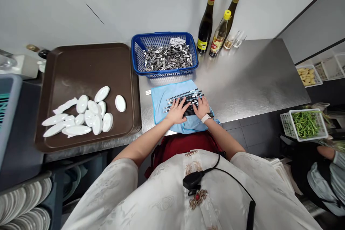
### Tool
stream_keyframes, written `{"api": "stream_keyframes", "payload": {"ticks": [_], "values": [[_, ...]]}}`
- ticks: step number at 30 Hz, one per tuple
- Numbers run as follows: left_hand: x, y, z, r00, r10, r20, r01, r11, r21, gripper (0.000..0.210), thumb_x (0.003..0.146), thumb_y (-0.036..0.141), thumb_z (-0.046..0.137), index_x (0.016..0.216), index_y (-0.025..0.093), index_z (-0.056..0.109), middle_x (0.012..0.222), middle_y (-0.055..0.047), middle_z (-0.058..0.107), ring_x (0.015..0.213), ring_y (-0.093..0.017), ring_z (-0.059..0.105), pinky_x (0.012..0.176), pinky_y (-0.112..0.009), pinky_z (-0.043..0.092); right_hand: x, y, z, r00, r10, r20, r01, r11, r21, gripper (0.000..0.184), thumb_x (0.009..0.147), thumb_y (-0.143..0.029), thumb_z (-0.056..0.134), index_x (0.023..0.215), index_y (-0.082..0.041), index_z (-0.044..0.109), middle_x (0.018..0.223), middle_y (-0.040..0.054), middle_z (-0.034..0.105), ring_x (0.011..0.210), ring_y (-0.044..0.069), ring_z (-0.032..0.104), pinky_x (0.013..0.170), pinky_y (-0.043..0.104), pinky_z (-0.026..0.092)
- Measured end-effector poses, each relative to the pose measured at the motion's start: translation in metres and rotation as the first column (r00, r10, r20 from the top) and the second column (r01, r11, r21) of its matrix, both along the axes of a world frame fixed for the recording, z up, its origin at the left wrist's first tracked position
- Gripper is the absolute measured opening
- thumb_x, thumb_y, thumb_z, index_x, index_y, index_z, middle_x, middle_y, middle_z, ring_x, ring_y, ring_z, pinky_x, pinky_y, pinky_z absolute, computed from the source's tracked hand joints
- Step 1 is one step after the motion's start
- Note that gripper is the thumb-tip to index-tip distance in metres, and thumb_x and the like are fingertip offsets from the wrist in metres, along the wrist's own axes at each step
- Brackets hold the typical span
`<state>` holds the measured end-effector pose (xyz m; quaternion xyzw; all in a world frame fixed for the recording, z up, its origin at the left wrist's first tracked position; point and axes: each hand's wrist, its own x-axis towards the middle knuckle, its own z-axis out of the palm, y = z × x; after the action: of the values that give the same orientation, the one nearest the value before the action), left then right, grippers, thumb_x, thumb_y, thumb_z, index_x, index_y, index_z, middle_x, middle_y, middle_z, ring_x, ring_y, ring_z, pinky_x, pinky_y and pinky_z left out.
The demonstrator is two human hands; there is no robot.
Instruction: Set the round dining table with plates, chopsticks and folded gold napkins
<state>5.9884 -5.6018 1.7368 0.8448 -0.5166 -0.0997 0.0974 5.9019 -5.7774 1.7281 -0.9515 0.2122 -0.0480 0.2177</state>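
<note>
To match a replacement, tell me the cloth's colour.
The cloth is light blue, in the head view.

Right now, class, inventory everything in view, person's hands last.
counter: one, silver, centre
cloth: one, light blue, on counter
chopsticks: many, mostly black, on cloth
basket: one, blue, on counter
metal pieces: many, silver, in basket
bottles: three, mostly dark, by wall
glasses: two, clear, beside bottles
top tray: one, brown, left
dishes: over ten, white, on tray
plates: many, white, lower left
tub: one, grey, left
cut vegetables: many, green, right
produce: many, yellowish, far right
coworker: one, grey clothing, lower right
shirt: one, white, bottom
left hand: one, on chopsticks
right hand: one, white watchband, on chopsticks
</note>
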Motion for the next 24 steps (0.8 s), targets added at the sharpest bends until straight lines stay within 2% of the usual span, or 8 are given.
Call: {"api": "stream_keyframes", "payload": {"ticks": [5,8,12,17,19,21,23,24], "values": [[0.029,-0.008,-0.001,0.998,-0.044,0.047,0.042,0.998,0.038,0.086,0.076,0.038,0.061,0.155,0.019,0.032,0.164,-0.018,0.011,0.147,-0.048,0.011,0.116,-0.063,0.009,0.038,-0.009,0.016,0.991,0.136,-0.011,-0.137,0.988,-0.071,0.066,0.094,-0.045,0.048,0.150,-0.011,0.038,0.161,0.0196,0.024,0.148,0.035,0.020,0.119,0.052,0.015],[0.034,-0.012,0.000,0.998,-0.006,0.063,0.003,0.999,0.043,0.088,0.075,0.038,0.060,0.155,0.016,0.030,0.163,-0.019,0.016,0.145,-0.046,0.018,0.115,-0.060,0.014,0.053,-0.013,0.019,0.979,0.184,-0.088,-0.190,0.979,-0.068,0.060,0.095,-0.043,0.046,0.144,-0.009,0.045,0.155,0.0215,0.035,0.143,0.034,0.031,0.117,0.051,0.020],[0.028,-0.025,0.009,0.993,0.102,0.058,-0.104,0.994,0.039,0.095,0.072,0.037,0.062,0.156,0.013,0.023,0.156,-0.020,0.030,0.133,-0.041,0.033,0.110,-0.052,0.027,0.052,-0.012,0.021,0.962,0.256,-0.090,-0.266,0.957,-0.117,0.058,0.091,-0.042,0.053,0.138,-0.008,0.051,0.140,0.0215,0.050,0.130,0.034,0.042,0.113,0.049,0.027],[0.025,-0.045,0.018,0.983,0.176,0.047,-0.180,0.979,0.100,0.084,0.070,0.031,0.064,0.146,0.010,0.034,0.136,-0.020,0.045,0.119,-0.035,0.044,0.100,-0.045,0.038,0.028,-0.010,0.029,0.989,0.147,0.022,-0.145,0.986,-0.086,0.046,0.092,-0.031,0.050,0.132,-0.010,0.056,0.132,0.0204,0.054,0.122,0.031,0.047,0.107,0.045,0.037],[0.028,-0.052,0.019,0.980,0.192,0.044,-0.197,0.971,0.133,0.072,0.070,0.028,0.065,0.136,0.010,0.042,0.129,-0.019,0.050,0.117,-0.034,0.047,0.098,-0.042,0.041,0.009,-0.005,0.026,0.979,0.156,0.128,-0.155,0.988,-0.012,0.036,0.092,-0.030,0.047,0.119,-0.012,0.064,0.120,0.0180,0.061,0.114,0.029,0.053,0.103,0.044,0.041],[0.030,-0.058,0.019,0.978,0.208,0.027,-0.210,0.963,0.171,0.062,0.070,0.026,0.066,0.127,0.009,0.047,0.122,-0.019,0.054,0.114,-0.032,0.051,0.096,-0.040,0.043,-0.010,0.004,0.017,0.966,0.178,0.187,-0.206,0.968,0.142,0.026,0.091,-0.029,0.049,0.101,-0.016,0.068,0.102,0.0132,0.067,0.101,0.026,0.060,0.096,0.041,0.047],[0.032,-0.064,0.020,0.975,0.224,-0.001,-0.219,0.953,0.208,0.055,0.072,0.024,0.065,0.122,0.009,0.049,0.118,-0.019,0.057,0.110,-0.031,0.055,0.094,-0.038,0.046,-0.023,0.014,0.005,0.978,0.099,0.181,-0.163,0.909,0.383,0.019,0.088,-0.029,0.052,0.087,-0.019,0.068,0.087,0.0079,0.068,0.086,0.022,0.063,0.086,0.038,0.052],[0.031,-0.066,0.021,0.971,0.238,-0.013,-0.229,0.947,0.223,0.053,0.073,0.023,0.065,0.121,0.009,0.049,0.117,-0.019,0.059,0.109,-0.031,0.057,0.093,-0.038,0.047,-0.025,0.018,-0.001,0.988,0.013,0.152,-0.091,0.850,0.519,0.016,0.087,-0.029,0.053,0.085,-0.020,0.067,0.083,0.0059,0.068,0.080,0.020,0.064,0.080,0.036,0.054]]}}
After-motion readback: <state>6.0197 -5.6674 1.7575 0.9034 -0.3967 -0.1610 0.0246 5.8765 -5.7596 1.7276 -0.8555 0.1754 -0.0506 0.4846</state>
